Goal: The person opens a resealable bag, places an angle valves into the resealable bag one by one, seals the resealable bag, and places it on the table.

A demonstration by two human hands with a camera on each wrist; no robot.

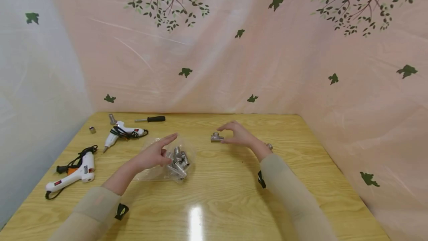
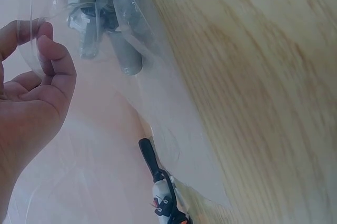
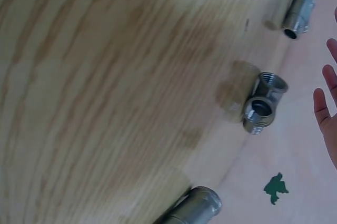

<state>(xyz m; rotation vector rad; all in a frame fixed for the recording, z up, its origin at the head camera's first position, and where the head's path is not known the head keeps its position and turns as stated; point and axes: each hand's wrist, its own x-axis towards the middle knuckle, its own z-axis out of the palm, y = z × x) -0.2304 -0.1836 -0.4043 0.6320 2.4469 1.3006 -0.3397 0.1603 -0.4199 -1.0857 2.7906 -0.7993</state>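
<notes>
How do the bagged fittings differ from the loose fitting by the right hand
The bagged fittings lie clustered in clear plastic; the loose fitting by the right hand rests directly on the table. The bagged fittings sit nearer the wearer, the loose fitting farther off. Both are silvery metal.

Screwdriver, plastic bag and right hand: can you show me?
Screwdriver (image 1: 155, 119): head view, on its black handle.
Plastic bag (image 1: 154, 174): head view, on its clear film.
Right hand (image 1: 240, 135): head view, on its back.
</notes>
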